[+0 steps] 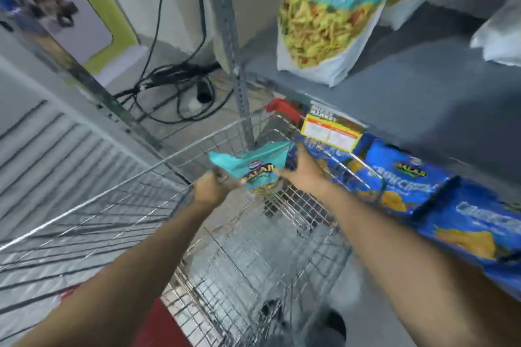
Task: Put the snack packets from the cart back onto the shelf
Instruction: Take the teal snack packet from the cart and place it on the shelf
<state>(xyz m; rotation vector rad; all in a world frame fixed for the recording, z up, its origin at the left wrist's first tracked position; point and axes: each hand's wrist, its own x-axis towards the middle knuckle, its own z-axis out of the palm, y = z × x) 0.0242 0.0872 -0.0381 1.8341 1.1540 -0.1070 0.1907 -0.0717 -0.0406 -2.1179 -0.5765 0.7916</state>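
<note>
A teal snack packet hangs over the wire cart, gripped from both sides. My left hand pinches its lower left corner, and my right hand grips its right edge. On the grey shelf above stands a tall teal packet of yellow snack mix, with another behind it. Blue chip packets lie on the lower shelf at the right, beside my right forearm. The cart basket below my hands shows bare wire mesh.
A perforated metal shelf upright rises just behind the cart's far end. Black cables and a plug lie on the floor beyond it. A yellow-and-red price label hangs from the shelf edge. A silvery bag lies at the far right.
</note>
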